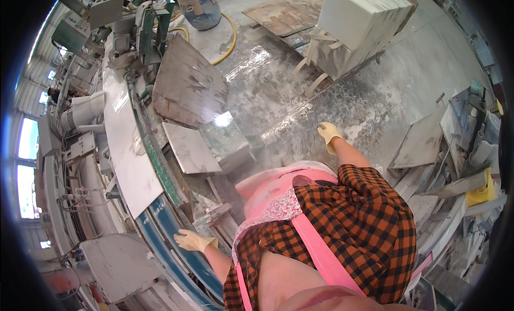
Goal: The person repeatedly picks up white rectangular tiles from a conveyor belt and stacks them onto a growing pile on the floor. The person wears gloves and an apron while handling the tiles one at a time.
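My left hand (194,240), in a cream rubber glove, reaches over the blue rails (184,252) of a long machine bed with its fingers stretched out and nothing in them. Whether it touches the rails I cannot tell. Just beyond it, a long white stone slab (128,155) lies on the bed. My right hand (329,135), gloved the same way, hangs out over the wet floor (353,118). Its fingers are loosely bent and hold nothing. A pink apron (270,196) covers my front.
A pale square tile (191,149) and a stone block (227,134) stand beside the bed, near a large stained board (187,83). Ahead rises a stack of slabs (350,27) on a support. A yellow hose (234,35) curves past a blue barrel (202,15). Stone offcuts (420,139) lie right.
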Available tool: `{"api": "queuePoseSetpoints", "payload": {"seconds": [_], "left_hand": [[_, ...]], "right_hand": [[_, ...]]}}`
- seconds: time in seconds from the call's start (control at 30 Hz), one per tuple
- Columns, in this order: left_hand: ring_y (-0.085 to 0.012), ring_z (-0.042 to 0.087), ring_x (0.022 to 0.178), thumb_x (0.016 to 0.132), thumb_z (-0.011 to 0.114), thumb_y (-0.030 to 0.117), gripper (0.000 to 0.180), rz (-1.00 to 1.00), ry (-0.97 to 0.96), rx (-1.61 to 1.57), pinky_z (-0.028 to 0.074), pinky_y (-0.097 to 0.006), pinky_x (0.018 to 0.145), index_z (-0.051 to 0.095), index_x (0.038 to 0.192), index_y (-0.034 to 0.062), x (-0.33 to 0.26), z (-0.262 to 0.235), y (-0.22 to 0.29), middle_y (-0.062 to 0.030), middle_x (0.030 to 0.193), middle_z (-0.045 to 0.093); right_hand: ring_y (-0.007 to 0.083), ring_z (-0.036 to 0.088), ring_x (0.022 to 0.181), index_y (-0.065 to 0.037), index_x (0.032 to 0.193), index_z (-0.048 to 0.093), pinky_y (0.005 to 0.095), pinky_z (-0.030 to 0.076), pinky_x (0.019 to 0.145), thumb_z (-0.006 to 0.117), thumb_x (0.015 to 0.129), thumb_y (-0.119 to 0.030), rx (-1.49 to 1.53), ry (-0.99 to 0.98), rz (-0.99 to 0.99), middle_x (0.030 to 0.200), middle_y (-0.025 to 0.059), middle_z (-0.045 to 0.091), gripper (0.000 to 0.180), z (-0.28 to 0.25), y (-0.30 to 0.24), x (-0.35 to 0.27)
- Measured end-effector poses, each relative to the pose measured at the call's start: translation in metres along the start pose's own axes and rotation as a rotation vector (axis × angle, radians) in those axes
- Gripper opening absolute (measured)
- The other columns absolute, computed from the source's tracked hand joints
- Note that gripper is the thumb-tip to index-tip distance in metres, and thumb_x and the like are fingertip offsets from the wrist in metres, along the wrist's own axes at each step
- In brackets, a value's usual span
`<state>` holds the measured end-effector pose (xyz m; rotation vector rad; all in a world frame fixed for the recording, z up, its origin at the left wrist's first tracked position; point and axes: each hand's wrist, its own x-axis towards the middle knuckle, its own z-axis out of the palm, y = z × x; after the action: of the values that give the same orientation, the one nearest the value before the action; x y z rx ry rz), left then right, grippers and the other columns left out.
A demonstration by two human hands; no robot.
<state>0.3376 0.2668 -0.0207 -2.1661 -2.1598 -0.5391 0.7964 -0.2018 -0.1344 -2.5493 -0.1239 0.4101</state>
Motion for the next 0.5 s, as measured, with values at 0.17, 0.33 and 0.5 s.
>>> {"api": "queuePoseSetpoints", "payload": {"seconds": [0.17, 0.33, 0.5], "left_hand": [[-0.0357, 0.049, 0.124, 0.099, 0.038, 0.033, 0.052, -0.005, 0.028, 0.008, 0.036, -0.042, 0.106, 0.053, 0.127, -0.0079, 0.000, 0.000, 0.000, -0.0230, 0.132, 0.054], [-0.0364, 0.050, 0.123, 0.099, 0.040, 0.033, 0.051, -0.032, 0.032, 0.002, 0.038, -0.042, 0.105, 0.054, 0.126, -0.0072, 0.000, 0.000, 0.001, -0.0231, 0.130, 0.056], [-0.0371, 0.050, 0.123, 0.099, 0.040, 0.033, 0.050, -0.034, 0.036, -0.017, 0.038, -0.043, 0.105, 0.053, 0.127, -0.0068, -0.002, -0.001, 0.002, -0.0230, 0.129, 0.056]], "right_hand": [[0.0385, 0.059, 0.105, -0.012, 0.105, 0.065, 0.0473, 0.048, 0.087, 0.054, 0.086, -0.034, 0.033, -0.010, 0.014, 0.112, 0.0148, 0.064, 0.031, 0.002, 0.006, -0.001], [0.0367, 0.058, 0.110, -0.013, 0.112, 0.065, 0.0458, 0.048, 0.091, 0.053, 0.086, -0.035, -0.006, -0.042, 0.042, 0.118, 0.0136, 0.063, 0.036, -0.005, 0.003, -0.004], [0.0340, 0.057, 0.114, -0.013, 0.120, 0.063, 0.0439, 0.046, 0.095, 0.053, 0.086, -0.036, 0.044, -0.058, 0.122, 0.125, 0.0121, 0.061, 0.042, -0.009, 0.002, -0.005]]}}
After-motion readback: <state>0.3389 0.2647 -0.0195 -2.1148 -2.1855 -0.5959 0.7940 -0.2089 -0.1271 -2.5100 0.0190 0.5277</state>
